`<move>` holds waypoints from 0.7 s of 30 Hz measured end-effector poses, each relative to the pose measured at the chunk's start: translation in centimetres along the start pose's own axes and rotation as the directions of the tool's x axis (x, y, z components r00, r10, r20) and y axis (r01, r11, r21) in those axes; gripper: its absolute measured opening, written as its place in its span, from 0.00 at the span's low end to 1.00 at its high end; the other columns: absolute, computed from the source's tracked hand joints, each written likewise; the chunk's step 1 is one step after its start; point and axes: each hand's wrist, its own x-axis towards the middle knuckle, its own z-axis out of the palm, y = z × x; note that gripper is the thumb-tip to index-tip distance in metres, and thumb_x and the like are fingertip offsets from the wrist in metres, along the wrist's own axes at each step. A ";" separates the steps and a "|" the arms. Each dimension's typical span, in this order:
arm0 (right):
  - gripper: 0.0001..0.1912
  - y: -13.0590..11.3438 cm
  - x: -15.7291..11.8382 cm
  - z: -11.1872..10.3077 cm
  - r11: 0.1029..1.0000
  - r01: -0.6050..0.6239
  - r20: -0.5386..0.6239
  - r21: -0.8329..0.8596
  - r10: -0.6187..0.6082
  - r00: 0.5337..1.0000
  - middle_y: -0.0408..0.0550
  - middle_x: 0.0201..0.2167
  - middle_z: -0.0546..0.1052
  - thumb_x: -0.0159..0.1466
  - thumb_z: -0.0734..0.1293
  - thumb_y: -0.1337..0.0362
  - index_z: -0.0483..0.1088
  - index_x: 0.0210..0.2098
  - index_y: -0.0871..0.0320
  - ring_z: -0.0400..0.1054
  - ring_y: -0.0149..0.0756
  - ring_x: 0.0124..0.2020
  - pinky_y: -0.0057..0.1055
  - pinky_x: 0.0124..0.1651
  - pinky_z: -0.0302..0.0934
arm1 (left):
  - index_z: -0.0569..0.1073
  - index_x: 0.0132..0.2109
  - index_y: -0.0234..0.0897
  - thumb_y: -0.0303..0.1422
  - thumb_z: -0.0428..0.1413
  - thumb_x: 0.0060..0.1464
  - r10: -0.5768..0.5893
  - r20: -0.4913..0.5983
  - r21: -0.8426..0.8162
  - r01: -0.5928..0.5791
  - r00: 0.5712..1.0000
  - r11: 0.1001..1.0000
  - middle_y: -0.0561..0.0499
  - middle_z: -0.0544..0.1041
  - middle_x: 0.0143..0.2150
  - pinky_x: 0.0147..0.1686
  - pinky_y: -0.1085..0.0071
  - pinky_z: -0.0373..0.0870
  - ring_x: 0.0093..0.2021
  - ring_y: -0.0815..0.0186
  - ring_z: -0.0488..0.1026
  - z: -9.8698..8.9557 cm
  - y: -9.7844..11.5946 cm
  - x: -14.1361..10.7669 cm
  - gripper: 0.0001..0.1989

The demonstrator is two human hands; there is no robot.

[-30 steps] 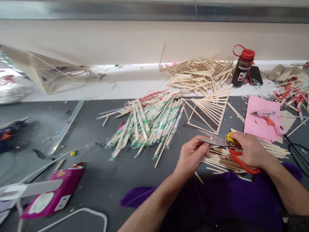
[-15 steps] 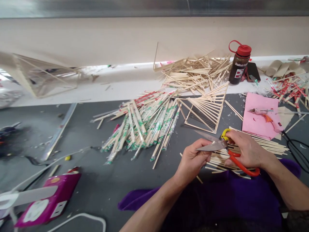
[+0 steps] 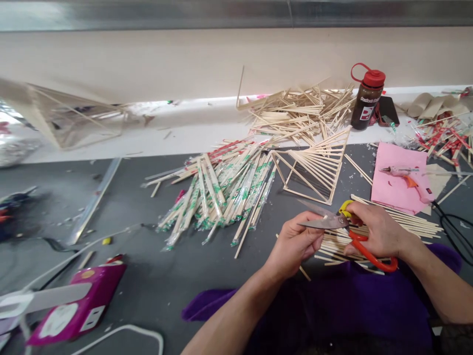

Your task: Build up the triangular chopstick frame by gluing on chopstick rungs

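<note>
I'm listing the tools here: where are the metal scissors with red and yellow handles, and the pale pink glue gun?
Metal scissors with red and yellow handles [image 3: 342,221]: head view, at the blades' pivot.
Pale pink glue gun [image 3: 406,171]: head view, on its upper body.

Metal scissor blades [image 3: 327,224], glossy plastic handles [image 3: 387,266], matt wooden sticks [image 3: 416,224], smooth grey tabletop [image 3: 177,281]

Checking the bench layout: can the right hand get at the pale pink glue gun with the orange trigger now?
Probably not while occupied: the right hand grips metal scissors with red and yellow handles, though the pale pink glue gun lies nearby, uncovered, on a flat pink sheet.
</note>
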 end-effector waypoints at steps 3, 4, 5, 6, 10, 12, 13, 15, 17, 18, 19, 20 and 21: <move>0.30 0.0 0.0 0.0 1.000 -0.001 0.004 0.003 0.001 1.000 0.44 0.31 0.69 0.48 0.74 0.45 0.62 0.40 0.57 0.62 0.33 0.29 0.29 0.31 0.53 | 0.69 0.31 0.34 0.42 0.67 0.41 -0.044 0.025 -0.028 0.045 0.999 0.999 0.59 0.64 0.13 0.13 0.82 0.40 0.12 0.80 0.48 0.0 0.3 0.0 0.19; 0.30 0.0 0.0 0.0 1.000 -0.001 0.005 0.001 0.001 1.000 0.44 0.31 0.69 0.48 0.74 0.45 0.62 0.40 0.58 0.62 0.33 0.29 0.29 0.31 0.53 | 0.69 0.31 0.34 0.41 0.67 0.40 -0.064 0.033 -0.034 0.066 0.997 0.997 0.59 0.64 0.13 0.12 0.82 0.40 0.12 0.81 0.47 0.0 0.4 0.0 0.19; 0.30 0.0 -0.1 0.0 1.000 -0.002 0.007 -0.001 0.002 1.000 0.44 0.31 0.69 0.48 0.74 0.45 0.63 0.40 0.58 0.62 0.33 0.29 0.29 0.31 0.53 | 0.69 0.31 0.34 0.41 0.68 0.40 -0.082 0.041 -0.039 0.083 0.996 0.996 0.60 0.64 0.12 0.12 0.82 0.40 0.11 0.81 0.46 0.0 0.5 -0.1 0.19; 0.30 0.1 -0.1 0.0 1.000 -0.003 0.008 -0.004 0.003 1.000 0.44 0.30 0.69 0.48 0.74 0.45 0.63 0.40 0.58 0.62 0.33 0.29 0.29 0.31 0.53 | 0.69 0.31 0.34 0.41 0.68 0.39 -0.095 0.049 -0.044 0.097 0.994 0.994 0.60 0.63 0.12 0.12 0.82 0.39 0.11 0.81 0.46 0.0 0.5 -0.1 0.19; 0.31 0.2 -0.1 0.0 1.000 -0.016 0.010 -0.006 0.016 1.000 0.44 0.30 0.70 0.47 0.75 0.45 0.63 0.40 0.58 0.61 0.33 0.28 0.29 0.30 0.53 | 0.68 0.31 0.35 0.41 0.67 0.40 -0.099 0.062 -0.043 0.102 0.993 0.994 0.61 0.63 0.12 0.12 0.82 0.39 0.10 0.82 0.45 -0.1 0.6 -0.1 0.19; 0.30 0.3 -0.1 0.0 1.000 -0.023 0.008 -0.009 0.023 1.000 0.43 0.30 0.70 0.47 0.74 0.45 0.63 0.39 0.58 0.61 0.33 0.28 0.29 0.30 0.52 | 0.68 0.31 0.34 0.42 0.67 0.41 -0.084 0.047 -0.022 0.085 0.995 0.996 0.60 0.64 0.12 0.12 0.82 0.39 0.10 0.82 0.46 -0.1 0.5 0.0 0.19; 0.30 0.2 0.0 0.1 0.999 -0.029 0.007 -0.016 0.029 1.000 0.43 0.29 0.70 0.48 0.74 0.45 0.63 0.39 0.58 0.61 0.33 0.27 0.29 0.30 0.52 | 0.68 0.31 0.34 0.42 0.66 0.41 -0.068 0.029 -0.003 0.068 0.997 0.998 0.59 0.65 0.13 0.12 0.82 0.39 0.10 0.82 0.47 -0.1 0.4 0.1 0.19; 0.28 0.1 0.0 0.1 0.998 -0.054 0.003 -0.045 0.054 0.999 0.43 0.28 0.69 0.50 0.72 0.45 0.63 0.37 0.58 0.61 0.33 0.27 0.29 0.29 0.52 | 0.68 0.32 0.34 0.43 0.66 0.42 -0.016 -0.023 0.042 0.017 1.000 0.999 0.57 0.68 0.15 0.12 0.81 0.41 0.11 0.81 0.50 -0.1 0.3 0.2 0.19; 0.26 -0.2 0.1 0.2 0.992 -0.091 -0.009 -0.082 0.091 0.996 0.44 0.28 0.69 0.52 0.71 0.45 0.63 0.37 0.57 0.61 0.34 0.26 0.30 0.29 0.52 | 0.68 0.32 0.34 0.43 0.66 0.41 0.058 -0.080 0.084 -0.051 0.995 0.995 0.56 0.71 0.18 0.12 0.81 0.45 0.12 0.80 0.54 -0.1 0.2 0.3 0.20; 0.25 -0.3 0.2 0.2 0.990 -0.106 -0.015 -0.097 0.105 0.994 0.45 0.28 0.70 0.53 0.70 0.45 0.63 0.38 0.58 0.61 0.35 0.27 0.31 0.29 0.52 | 0.68 0.32 0.34 0.43 0.66 0.41 0.096 -0.102 0.107 -0.085 0.990 0.991 0.55 0.72 0.19 0.12 0.80 0.46 0.12 0.79 0.56 -0.1 0.1 0.3 0.19; 0.24 -0.4 0.2 0.3 0.988 -0.113 -0.020 -0.105 0.111 0.994 0.46 0.29 0.70 0.53 0.69 0.46 0.63 0.39 0.58 0.62 0.36 0.27 0.31 0.30 0.53 | 0.68 0.31 0.34 0.43 0.66 0.41 0.129 -0.116 0.130 -0.114 0.985 0.985 0.55 0.72 0.19 0.13 0.80 0.47 0.12 0.79 0.57 -0.2 0.1 0.3 0.19; 0.24 -0.5 0.2 0.3 0.988 -0.113 -0.024 -0.107 0.111 0.994 0.47 0.30 0.71 0.54 0.69 0.46 0.63 0.39 0.58 0.63 0.37 0.28 0.32 0.31 0.54 | 0.68 0.30 0.34 0.43 0.65 0.42 0.154 -0.124 0.154 -0.135 0.980 0.979 0.55 0.72 0.19 0.13 0.80 0.48 0.13 0.79 0.57 -0.2 0.1 0.3 0.18; 0.24 -0.6 0.3 0.3 0.989 -0.106 -0.027 -0.103 0.103 0.994 0.48 0.31 0.71 0.55 0.69 0.47 0.63 0.40 0.58 0.64 0.38 0.29 0.33 0.32 0.56 | 0.69 0.29 0.34 0.43 0.65 0.43 0.172 -0.127 0.179 -0.148 0.977 0.973 0.55 0.72 0.19 0.13 0.80 0.48 0.13 0.79 0.56 -0.2 0.0 0.3 0.18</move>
